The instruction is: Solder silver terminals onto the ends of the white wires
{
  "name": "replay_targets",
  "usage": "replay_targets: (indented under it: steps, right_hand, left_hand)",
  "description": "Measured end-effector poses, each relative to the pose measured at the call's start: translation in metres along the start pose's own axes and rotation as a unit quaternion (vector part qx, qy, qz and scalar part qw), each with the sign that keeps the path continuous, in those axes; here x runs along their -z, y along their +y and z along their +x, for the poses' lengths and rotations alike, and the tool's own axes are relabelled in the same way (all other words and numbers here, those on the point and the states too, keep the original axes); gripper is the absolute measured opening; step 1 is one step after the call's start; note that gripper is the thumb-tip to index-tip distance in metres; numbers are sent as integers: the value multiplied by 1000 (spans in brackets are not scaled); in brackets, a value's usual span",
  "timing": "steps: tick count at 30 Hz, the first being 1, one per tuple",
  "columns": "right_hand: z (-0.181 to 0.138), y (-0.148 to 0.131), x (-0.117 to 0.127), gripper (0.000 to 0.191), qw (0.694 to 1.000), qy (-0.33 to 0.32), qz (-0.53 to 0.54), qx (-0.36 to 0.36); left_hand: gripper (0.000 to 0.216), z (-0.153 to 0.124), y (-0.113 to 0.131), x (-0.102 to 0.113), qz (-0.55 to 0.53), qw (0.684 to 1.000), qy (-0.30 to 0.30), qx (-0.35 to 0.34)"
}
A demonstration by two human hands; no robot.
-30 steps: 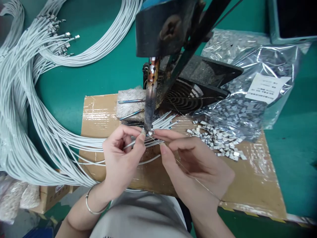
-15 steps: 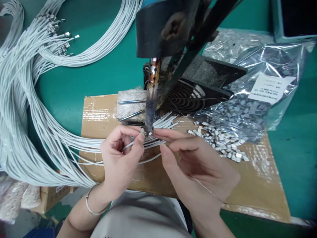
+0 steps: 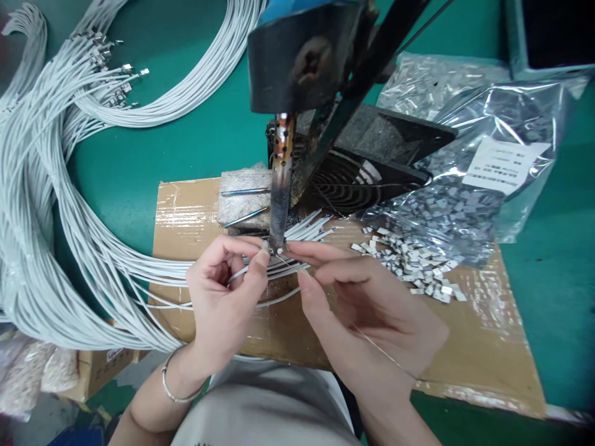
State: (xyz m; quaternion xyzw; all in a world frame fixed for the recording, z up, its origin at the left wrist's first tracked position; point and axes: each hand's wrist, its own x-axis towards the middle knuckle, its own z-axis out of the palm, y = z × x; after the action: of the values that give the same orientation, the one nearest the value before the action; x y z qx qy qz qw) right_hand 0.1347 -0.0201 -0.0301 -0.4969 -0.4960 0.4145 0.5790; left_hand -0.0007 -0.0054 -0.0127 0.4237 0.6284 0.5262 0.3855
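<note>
Under the tip of a mounted soldering iron [image 3: 281,204], my left hand [image 3: 227,291] pinches a white cable [image 3: 238,272] between thumb and index finger. A small metal connector [image 3: 280,251] lies between the fingertips of both hands, right by the iron's tip. My right hand [image 3: 372,303] is closed around a thin solder wire [image 3: 379,348], which crosses the palm and comes out between thumb and fingers toward the tip. Its foremost fingertip reaches the connector. The exact joint is too small to make out.
Loose metal connectors [image 3: 430,269] lie on the cardboard [image 3: 483,347], beside a plastic bag [image 3: 525,133] of more. Bundles of white cables [image 3: 28,217] fill the left side. Behind the iron stands a black fan [image 3: 353,183], with a wrapped block [image 3: 244,198] to its left.
The whole view has shifted slightly, with the iron's upper part appearing a little further left. Both hands keep their pinch and place at the iron's tip.
</note>
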Motion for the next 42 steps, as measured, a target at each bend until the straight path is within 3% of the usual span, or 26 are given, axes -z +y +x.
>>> replay_targets:
  steps: [20,42]
  right_hand:
    - [2,-1,-1,23,1000,3,-13,16]
    - [3,-3,-4,21,1000,18,-2,-25]
  left_hand:
    - [14,0,-2,0,1,1000,6,0]
    - [14,0,-1,1,17,1000,5,19]
